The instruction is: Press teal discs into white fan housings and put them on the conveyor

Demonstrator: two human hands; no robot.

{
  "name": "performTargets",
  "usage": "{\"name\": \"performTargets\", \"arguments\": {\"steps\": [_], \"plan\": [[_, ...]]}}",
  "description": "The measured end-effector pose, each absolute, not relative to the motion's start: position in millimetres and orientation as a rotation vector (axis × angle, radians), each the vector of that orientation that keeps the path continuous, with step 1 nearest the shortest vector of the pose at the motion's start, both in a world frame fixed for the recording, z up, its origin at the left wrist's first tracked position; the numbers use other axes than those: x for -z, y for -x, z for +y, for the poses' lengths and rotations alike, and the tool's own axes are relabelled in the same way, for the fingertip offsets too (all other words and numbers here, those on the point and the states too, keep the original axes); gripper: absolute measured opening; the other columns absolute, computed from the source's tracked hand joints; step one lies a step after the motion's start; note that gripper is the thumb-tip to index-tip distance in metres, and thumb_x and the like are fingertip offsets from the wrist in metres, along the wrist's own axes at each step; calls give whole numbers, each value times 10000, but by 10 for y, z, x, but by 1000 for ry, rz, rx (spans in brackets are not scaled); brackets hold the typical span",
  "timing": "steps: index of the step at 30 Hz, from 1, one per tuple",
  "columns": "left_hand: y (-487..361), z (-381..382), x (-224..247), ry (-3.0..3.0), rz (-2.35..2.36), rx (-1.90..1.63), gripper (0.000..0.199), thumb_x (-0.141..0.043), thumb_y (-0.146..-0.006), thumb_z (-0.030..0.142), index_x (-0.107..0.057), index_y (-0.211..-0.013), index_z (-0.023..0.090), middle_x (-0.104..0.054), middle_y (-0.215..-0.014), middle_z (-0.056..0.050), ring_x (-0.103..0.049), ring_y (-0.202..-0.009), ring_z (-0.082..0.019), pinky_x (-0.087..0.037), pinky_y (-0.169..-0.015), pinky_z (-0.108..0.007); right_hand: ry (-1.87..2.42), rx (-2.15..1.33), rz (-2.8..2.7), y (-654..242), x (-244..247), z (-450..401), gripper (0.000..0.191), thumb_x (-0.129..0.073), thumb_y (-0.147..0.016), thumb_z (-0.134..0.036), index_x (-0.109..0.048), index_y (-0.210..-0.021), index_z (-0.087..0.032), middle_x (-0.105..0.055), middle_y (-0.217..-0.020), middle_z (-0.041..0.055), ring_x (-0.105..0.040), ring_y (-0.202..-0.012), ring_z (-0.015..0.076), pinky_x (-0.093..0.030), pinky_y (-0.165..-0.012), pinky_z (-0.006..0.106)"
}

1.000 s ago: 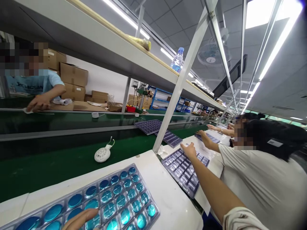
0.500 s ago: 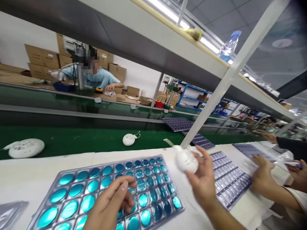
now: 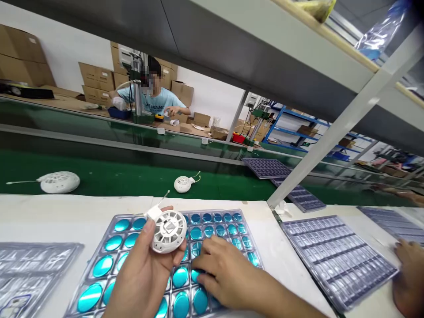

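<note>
My left hand (image 3: 142,269) grips a round white plastic housing (image 3: 169,232) with a spoked, vented face turned toward me. A white tab with a short wire sticks out at its upper left. Below and behind it lies a clear plastic tray (image 3: 112,217) with rows of shiny blue discs in its pockets. My right hand (image 3: 228,271) reaches down over the middle of this tray. Its fingers are curled around the edge of one blue disc (image 3: 194,276), which they partly hide.
Two white vented housings, one left (image 3: 60,182) and one nearer the middle (image 3: 183,184), rest on the green conveyor (image 3: 115,176). Clear trays lie left (image 3: 36,265) and right (image 3: 338,260). A slanted post (image 3: 318,150) holds up the shelf. A co-worker's hand (image 3: 410,269) is far right; another person sits opposite.
The white housing has passed from my right hand to my left. My right hand has moved left and down onto the disc tray. The view has swung to the right.
</note>
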State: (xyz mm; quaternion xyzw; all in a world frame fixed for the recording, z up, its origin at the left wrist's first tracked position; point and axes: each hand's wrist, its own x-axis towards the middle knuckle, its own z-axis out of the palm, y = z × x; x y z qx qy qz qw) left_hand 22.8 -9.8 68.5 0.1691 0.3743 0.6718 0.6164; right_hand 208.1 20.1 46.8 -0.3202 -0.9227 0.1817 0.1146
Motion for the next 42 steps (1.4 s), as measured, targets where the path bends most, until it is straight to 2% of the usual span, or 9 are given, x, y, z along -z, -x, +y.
{"name": "performTargets", "arguments": {"steps": [5, 12, 17, 21, 26, 31, 35, 40, 42], "plan": [[-296, -163, -652, -522, 915, -1487, 501, -632, -850, 535, -584, -1274, 272, -627, -906, -31, -559, -692, -177, -517, -534, -274, 1037, -575, -2809, -2043, -537, 205, 80, -659, -878, -224, -619, -924, -172, -637, -952, 73, -571, -906, 238, -453, -826, 364], [-381, -221, -654, -665, 1009, -1385, 479, -589, -873, 569, -583, -1228, 247, -600, -789, -4, -492, -638, -152, -450, -564, -247, 905, -1394, -1890, -2206, -696, 83, 131, -624, -923, -327, -552, -906, -220, -533, -661, -56, -476, -565, 103, -376, -538, 216], [-405, -262, -598, -714, 1218, -1285, 684, -641, -811, 614, -533, -1376, 245, -675, -1112, -94, -619, -931, -267, -506, -641, -295, 914, -1221, -1745, -2118, -640, -9, 54, -628, -909, -248, -605, -949, -220, -583, -670, -42, -509, -546, 97, -402, -520, 208], [-398, -285, -548, -773, 1256, -1233, 698, -648, -803, 617, -543, -1387, 249, -614, -1348, -96, -522, -1258, -349, -532, -806, -330, 936, -1052, -1814, -2061, -613, 11, 36, -626, -888, -215, -629, -924, -221, -578, -645, -46, -527, -543, 102, -416, -527, 209], [-390, -296, -530, -774, 1281, -1200, 741, -653, -794, 622, -517, -1420, 252, -552, -1435, -85, -434, -1342, -374, -524, -886, -370, 944, -911, -1872, -2059, -600, 33, 41, -615, -890, -202, -636, -921, -217, -604, -682, -39, -552, -587, 106, -429, -566, 207], [-402, -300, -531, -778, 1282, -1183, 727, -630, -785, 669, -539, -1378, 259, -519, -1433, -85, -523, -1196, -331, -526, -766, -319, 953, -873, -1883, -2053, -572, 39, 46, -610, -885, -186, -626, -909, -222, -608, -708, -43, -534, -597, 100, -397, -569, 210], [-422, -286, -530, -870, 1149, -1140, 620, -677, -794, 587, -560, -1282, 222, -661, -928, -36, -565, -715, -177, -492, -671, -283, 1092, -1032, -1788, -2071, -538, 69, 133, -653, -881, -254, -585, -994, -240, -472, -611, -84, -453, -543, 103, -350, -541, 222], [-459, -332, -533, -708, 977, -1218, 750, -773, -693, 539, -512, -1311, 204, -629, -758, -3, -506, -570, -141, -431, -508, -250, 971, -1504, -1574, -2024, -557, 51, 567, -767, -786, -486, -498, -1231, -257, -574, -1013, 29, -568, -803, 162, -469, -682, 267], [-482, -386, -543, -645, 944, -1210, 790, -817, -620, 559, -546, -1271, 204, -620, -718, -2, -496, -553, -136, -410, -491, -243, 714, -1836, -1469, -1966, -561, 1, 639, -720, -814, -553, -445, -1316, -269, -591, -1052, 56, -604, -765, 161, -494, -658, 276]]}}
